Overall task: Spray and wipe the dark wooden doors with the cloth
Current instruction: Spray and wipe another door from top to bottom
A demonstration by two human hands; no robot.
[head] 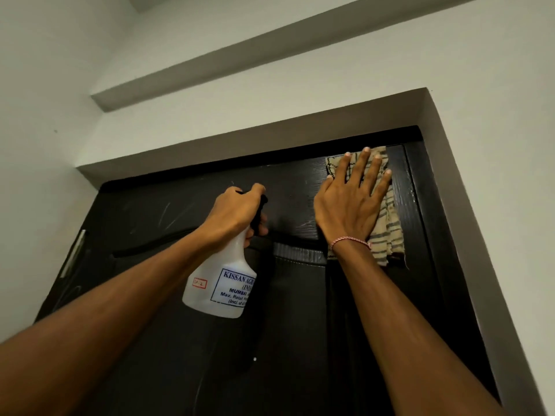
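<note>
Pressing cloth (388,234) flat, right grip (351,205) splayed; left grip (237,214) clutches bottle (222,285).

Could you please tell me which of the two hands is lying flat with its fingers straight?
The right hand, pressing the striped cloth flat on the dark door; the left hand curls round the spray bottle.
</note>
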